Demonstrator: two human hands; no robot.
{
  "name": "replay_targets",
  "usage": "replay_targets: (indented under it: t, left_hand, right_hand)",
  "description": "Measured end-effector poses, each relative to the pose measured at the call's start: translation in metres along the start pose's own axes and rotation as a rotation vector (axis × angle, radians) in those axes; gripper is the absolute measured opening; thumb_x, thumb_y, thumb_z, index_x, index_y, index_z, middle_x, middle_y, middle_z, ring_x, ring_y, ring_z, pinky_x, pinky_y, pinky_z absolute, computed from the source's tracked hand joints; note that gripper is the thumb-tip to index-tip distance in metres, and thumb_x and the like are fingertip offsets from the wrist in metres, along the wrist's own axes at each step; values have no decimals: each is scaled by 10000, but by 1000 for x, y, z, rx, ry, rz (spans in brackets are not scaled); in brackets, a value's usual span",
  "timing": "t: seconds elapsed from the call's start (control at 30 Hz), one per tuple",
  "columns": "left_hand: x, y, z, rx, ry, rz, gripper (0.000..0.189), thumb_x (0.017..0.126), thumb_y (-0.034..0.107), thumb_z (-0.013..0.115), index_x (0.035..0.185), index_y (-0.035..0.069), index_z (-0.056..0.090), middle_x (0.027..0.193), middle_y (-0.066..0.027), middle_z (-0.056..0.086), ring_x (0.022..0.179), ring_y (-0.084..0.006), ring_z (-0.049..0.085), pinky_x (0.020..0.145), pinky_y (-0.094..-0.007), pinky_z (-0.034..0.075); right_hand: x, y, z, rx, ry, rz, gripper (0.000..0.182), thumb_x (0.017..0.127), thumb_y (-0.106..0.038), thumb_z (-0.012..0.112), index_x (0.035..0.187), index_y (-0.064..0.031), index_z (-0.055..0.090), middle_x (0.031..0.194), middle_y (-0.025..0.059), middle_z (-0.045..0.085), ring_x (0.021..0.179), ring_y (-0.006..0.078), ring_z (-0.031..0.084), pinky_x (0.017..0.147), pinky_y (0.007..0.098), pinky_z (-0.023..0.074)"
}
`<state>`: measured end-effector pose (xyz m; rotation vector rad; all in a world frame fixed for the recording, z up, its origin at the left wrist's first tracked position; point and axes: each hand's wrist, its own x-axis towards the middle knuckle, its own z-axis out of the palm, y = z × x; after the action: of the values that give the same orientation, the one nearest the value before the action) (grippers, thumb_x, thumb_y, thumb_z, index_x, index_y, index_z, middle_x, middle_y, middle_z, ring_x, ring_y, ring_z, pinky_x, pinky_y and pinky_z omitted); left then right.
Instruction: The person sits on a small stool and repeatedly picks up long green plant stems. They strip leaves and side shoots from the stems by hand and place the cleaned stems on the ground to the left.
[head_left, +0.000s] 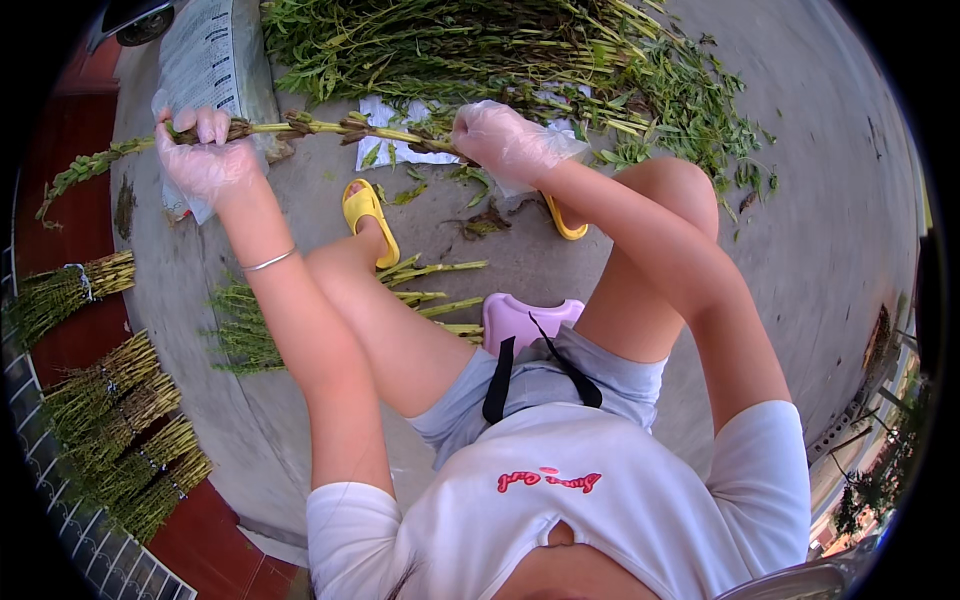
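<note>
A long green stalk (322, 127) with browned pods along it, apparently sesame, stretches sideways in front of me. My left hand (206, 154), in a thin clear plastic glove, curls its fingers around the stalk toward its leafy tip, which droops beyond it to the left. The other end goes into the closed fist of my right hand (506, 139), gloved the same way; that end of the stalk is hidden. Below, between my legs, several stripped stalks (442, 296) lie on the concrete beside a pink plastic stool (525, 319).
A large heap of leafy stalks (465, 52) lies ahead, partly over a white sheet (412, 150). A printed woven sack (217, 60) stands at the far left. Tied bundles (124, 405) line a red step (202, 532) at left. Loose leaves (487, 221) litter the ground near my yellow sandals (367, 214).
</note>
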<state>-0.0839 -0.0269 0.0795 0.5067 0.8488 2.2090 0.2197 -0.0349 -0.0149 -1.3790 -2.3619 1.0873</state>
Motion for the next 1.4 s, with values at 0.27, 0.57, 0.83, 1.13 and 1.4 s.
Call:
replay_targets:
  t: [0.27,0.57,0.83,1.13,1.4]
  left_hand:
    - [4,0,0,8,-96,8,147,944,241,499,963,95,504,675,2,371,484,-118,293,416,-243,234]
    - [17,-3,-13,-113,-119,-32,119,950,195,467,980,84,499,676,5,412,472,-119,316,400,-243,252]
    - [48,6,-58,-355,-223,-241,107,930,168,469,904,73,511,643,0,447,465,-136,351,395,-268,299]
    - [23,-3,-21,-149,-76,-39,101,921,178,499,916,78,504,674,-20,396,481,-125,319,405,-277,256]
    - [36,4,-36,-306,-121,-241,153,924,162,489,830,52,536,609,-2,453,441,-129,340,401,-264,292]
  right_hand:
    - [8,36,16,755,-489,26,278,937,-218,467,1022,-57,677,1009,42,708,894,160,640,830,295,481]
    - [-9,2,-26,885,-655,47,268,959,-211,545,1068,27,603,1119,159,663,976,222,652,893,321,498]
    - [1,15,-15,1174,-539,19,266,985,-198,507,1035,43,608,1015,106,654,911,146,640,749,265,511]
    - [13,2,-15,1024,5,439,210,939,-128,517,1062,38,558,925,110,661,779,171,704,649,260,515]
    - [2,0,-24,612,-497,308,251,767,-149,688,986,-33,643,820,74,672,791,145,652,692,289,517]
